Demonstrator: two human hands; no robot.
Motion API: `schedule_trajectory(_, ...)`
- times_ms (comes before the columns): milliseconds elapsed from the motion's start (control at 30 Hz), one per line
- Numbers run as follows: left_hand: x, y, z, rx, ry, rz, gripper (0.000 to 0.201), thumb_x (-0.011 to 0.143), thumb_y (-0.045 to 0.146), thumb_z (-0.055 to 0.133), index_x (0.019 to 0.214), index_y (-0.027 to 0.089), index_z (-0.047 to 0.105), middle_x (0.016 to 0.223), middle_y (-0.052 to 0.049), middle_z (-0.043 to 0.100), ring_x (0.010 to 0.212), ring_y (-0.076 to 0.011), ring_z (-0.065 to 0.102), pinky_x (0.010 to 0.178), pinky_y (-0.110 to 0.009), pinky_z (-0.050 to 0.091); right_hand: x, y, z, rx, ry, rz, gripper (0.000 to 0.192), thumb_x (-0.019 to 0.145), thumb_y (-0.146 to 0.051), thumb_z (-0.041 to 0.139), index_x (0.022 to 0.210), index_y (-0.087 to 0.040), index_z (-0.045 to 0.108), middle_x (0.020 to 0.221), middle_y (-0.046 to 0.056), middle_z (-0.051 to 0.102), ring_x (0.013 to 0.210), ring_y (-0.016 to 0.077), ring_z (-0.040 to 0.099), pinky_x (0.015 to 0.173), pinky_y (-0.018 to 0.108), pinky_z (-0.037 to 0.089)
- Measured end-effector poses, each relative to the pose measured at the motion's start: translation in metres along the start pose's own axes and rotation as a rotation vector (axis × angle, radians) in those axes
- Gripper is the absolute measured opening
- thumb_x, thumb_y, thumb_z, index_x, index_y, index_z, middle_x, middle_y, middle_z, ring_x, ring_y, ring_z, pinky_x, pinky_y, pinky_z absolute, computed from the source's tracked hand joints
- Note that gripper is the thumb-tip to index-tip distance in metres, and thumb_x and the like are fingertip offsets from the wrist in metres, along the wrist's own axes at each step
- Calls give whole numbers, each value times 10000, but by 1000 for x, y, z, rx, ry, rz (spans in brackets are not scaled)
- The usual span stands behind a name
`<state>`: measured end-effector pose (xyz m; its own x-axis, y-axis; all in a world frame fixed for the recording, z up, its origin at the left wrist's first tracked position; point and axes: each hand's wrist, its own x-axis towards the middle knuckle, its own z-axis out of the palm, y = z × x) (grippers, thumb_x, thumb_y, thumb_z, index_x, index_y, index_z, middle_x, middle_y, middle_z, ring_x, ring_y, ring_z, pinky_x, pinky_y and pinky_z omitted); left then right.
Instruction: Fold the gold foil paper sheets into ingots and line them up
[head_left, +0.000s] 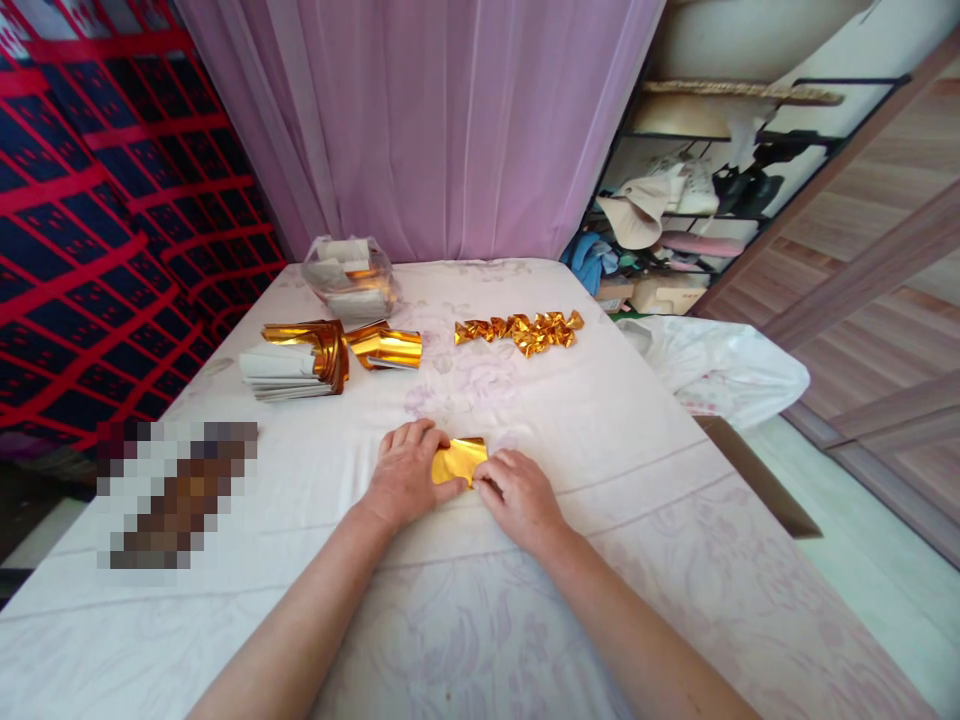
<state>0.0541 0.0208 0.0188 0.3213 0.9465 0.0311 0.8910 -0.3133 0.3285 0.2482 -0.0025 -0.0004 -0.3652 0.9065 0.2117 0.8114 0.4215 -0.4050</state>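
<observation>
A small sheet of gold foil paper (459,461) lies on the cloth-covered table (315,490) between my two hands. My left hand (409,468) rests at its left side, with the thumb along the near edge and the fingers at the far edge, holding it down. At the near right corner, my right hand (521,495) has its fingers closed in a pinch on the paper. Beyond my hands, to the right, is a cluster of folded gold foil pieces (536,332). Stacked foil sheets (296,365) and a loose curled bunch of foil sheets (390,348) lie at the left.
A clear plastic bag (349,278) of more sheets stands at the back left. A pixelated patch (184,495) covers something at the left. A purple curtain (420,130) hangs behind the table. Shelves (697,190) and a white plastic bag (727,365) are at the right.
</observation>
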Motion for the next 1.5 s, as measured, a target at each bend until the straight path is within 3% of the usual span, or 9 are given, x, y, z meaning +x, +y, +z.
schedule_trajectory(233, -2, 5, 7, -10, 29, -30, 562, 722, 540, 726, 1139, 192, 585, 1330, -138, 514, 1260, -324, 453, 1062, -503, 323, -1, 1, 3, 28, 33, -3, 80, 860, -146, 604, 832, -210, 642, 828, 21, 638, 821, 183, 584, 733, 293, 409)
schedule_trajectory(433, -3, -10, -5, -89, -81, 4, 493, 730, 413, 715, 1183, 267, 589, 1408, -96, 477, 1311, -316, 431, 1080, -514, 322, -1, 3, 3, 37, 36, -28, 97, 864, -143, 593, 818, -213, 642, 822, 21, 639, 822, 185, 588, 735, 295, 414)
schedule_trajectory(733, 6, -30, -24, -87, -307, 85, 626, 713, 335, 731, 1314, 328, 556, 1524, -93, 397, 1420, -324, 331, 1137, -521, 254, -2, 5, 2, 69, 31, -36, 110, 856, -125, 594, 803, -210, 640, 815, 17, 642, 821, 180, 589, 746, 289, 418)
schedule_trajectory(1000, 6, -41, -29, -160, -337, 136, 653, 717, 280, 699, 1343, 352, 529, 1550, -50, 381, 1436, -305, 316, 1155, -496, 247, -2, 6, 2, 93, 40, -48, 125, 844, -110, 591, 791, -213, 640, 799, 15, 637, 801, 175, 596, 733, 278, 423)
schedule_trajectory(1100, 3, -39, -29, -182, -322, 128, 633, 727, 275, 686, 1340, 317, 530, 1549, -70, 382, 1432, -296, 331, 1152, -476, 272, -2, 6, 2, 80, 44, -38, 133, 844, -109, 579, 792, -217, 638, 809, 18, 642, 808, 178, 599, 733, 281, 424)
schedule_trajectory(1233, -6, -27, -17, -166, -137, 39, 426, 788, 396, 678, 1172, 223, 611, 1489, -142, 444, 1386, -291, 399, 1127, -468, 317, -1, 3, 2, 43, 31, -32, 122, 846, -120, 572, 797, -215, 630, 814, 21, 637, 813, 181, 596, 739, 285, 417)
schedule_trajectory(1333, -10, -20, -6, -148, -64, 15, 331, 767, 337, 706, 1069, 229, 623, 1490, -122, 433, 1391, -288, 378, 1136, -482, 291, 0, -3, 4, -20, 28, 5, 35, 845, -200, 619, 812, -209, 628, 824, 31, 632, 821, 202, 593, 740, 307, 419)
schedule_trajectory(1500, -10, -18, -4, -153, -59, 10, 354, 735, 283, 736, 1067, 231, 627, 1479, -118, 437, 1382, -297, 385, 1129, -491, 299, 3, -9, 2, -74, 4, 71, 116, 823, -310, 688, 825, -205, 638, 833, 42, 636, 836, 229, 597, 747, 340, 442)
